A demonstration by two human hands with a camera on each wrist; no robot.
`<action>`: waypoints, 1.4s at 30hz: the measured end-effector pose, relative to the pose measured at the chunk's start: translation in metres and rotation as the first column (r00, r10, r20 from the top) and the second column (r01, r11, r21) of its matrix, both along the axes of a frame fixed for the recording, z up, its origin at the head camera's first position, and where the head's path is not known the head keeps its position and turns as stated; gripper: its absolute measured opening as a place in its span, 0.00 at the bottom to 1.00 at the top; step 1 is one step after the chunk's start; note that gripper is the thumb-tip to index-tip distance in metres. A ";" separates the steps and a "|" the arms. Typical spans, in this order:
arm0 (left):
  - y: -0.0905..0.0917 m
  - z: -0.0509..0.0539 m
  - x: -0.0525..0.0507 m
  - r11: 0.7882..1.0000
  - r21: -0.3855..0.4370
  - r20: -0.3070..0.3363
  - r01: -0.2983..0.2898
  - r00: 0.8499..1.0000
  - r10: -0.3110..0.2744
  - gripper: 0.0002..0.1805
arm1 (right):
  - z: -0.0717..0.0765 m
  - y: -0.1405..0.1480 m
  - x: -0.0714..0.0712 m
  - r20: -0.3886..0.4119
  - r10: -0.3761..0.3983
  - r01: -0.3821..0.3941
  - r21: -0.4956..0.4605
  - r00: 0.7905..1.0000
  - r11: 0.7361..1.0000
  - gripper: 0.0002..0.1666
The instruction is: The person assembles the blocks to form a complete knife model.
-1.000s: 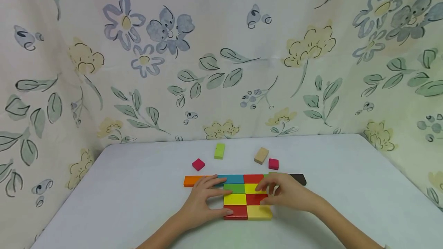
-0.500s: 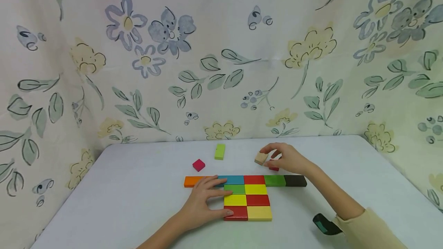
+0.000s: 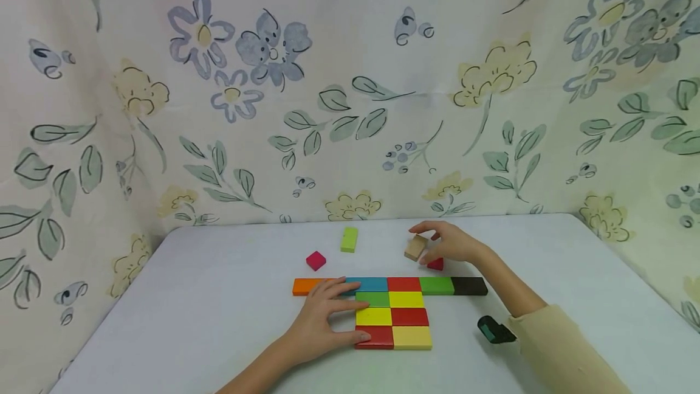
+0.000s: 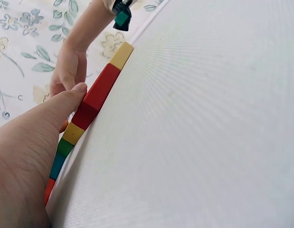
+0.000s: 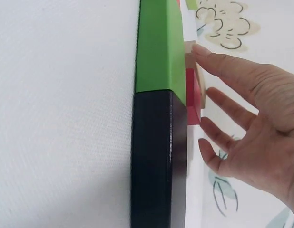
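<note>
In the head view the left hand (image 3: 321,324) lies with spread fingers along the left side of the flat coloured blocks, its thumb on the near red block (image 3: 377,338). The right hand (image 3: 451,244) is at the tan block (image 3: 415,248), thumb at its near side and forefinger beyond it. A crimson cube (image 3: 435,264) lies partly under the right hand. In the right wrist view the thumb tip touches or nearly touches the tan block (image 5: 191,47); the other fingers are loosely bent beside the crimson cube (image 5: 191,90).
A row of blocks runs from orange (image 3: 306,286) to black (image 3: 470,286), with yellow, green and red blocks joined below it. Behind lie a lime block (image 3: 349,239) and another crimson cube (image 3: 316,261). A dark wrist camera (image 3: 494,329) hangs by the right sleeve.
The right hand has left the joined blocks and moved back to the tan block, its sleeve coming into view. The left hand has stayed in place.
</note>
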State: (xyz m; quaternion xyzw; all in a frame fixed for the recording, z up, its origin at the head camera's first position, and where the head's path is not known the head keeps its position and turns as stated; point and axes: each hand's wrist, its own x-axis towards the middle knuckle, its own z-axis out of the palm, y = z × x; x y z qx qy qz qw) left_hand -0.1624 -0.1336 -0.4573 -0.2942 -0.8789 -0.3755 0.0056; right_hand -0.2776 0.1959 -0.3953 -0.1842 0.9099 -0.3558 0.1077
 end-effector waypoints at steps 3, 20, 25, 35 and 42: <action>0.000 0.001 0.000 1.000 0.004 0.001 0.003 1.000 -0.003 0.27 | -0.004 -0.002 -0.003 -0.008 -0.016 0.016 -0.009 1.000 1.000 0.36; 0.002 0.001 -0.001 1.000 0.013 0.012 0.013 1.000 -0.013 0.26 | -0.023 -0.016 -0.011 -0.136 -0.188 0.199 0.066 0.973 0.978 0.32; 0.001 0.001 -0.001 1.000 0.013 0.006 0.017 1.000 -0.017 0.27 | -0.024 -0.011 -0.013 -0.077 -0.171 0.172 0.011 0.982 0.985 0.28; 0.000 -0.001 -0.001 1.000 0.014 -0.005 0.013 1.000 -0.013 0.27 | -0.026 -0.012 -0.012 -0.066 -0.169 0.167 -0.030 0.983 0.985 0.19; 0.000 0.000 0.000 1.000 0.017 0.000 0.011 1.000 -0.011 0.27 | -0.025 -0.013 -0.008 -0.145 -0.164 0.159 -0.046 0.976 0.986 0.17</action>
